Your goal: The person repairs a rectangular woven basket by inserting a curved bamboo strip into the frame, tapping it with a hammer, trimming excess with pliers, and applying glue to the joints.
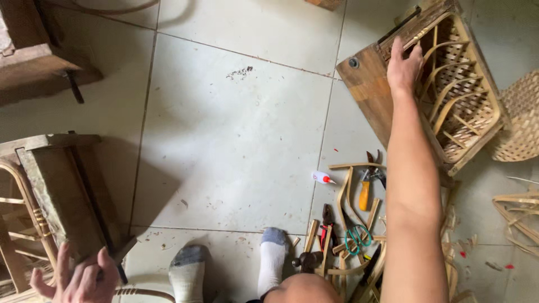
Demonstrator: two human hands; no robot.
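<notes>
Both hands on wooden frames' edges: right hand (403, 66), left hand (78, 278)

A home workshop for cane furniture, set up on a tiled floor (236, 140). Near the right hand (403, 67) stands a woven rattan frame (460, 95); below it lie pliers (368, 182), scissors (356, 238), a glue bottle (322, 178) and cane offcuts (348, 196).

— From where is the scene seen?
— It is seen from one head-worn camera, aimed almost straight down at the pale tiled floor (236, 140).
— How near is it held?
— The outstretched right hand (403, 68) and the raised left hand (81, 278) are both taken in at arm's length.
</notes>
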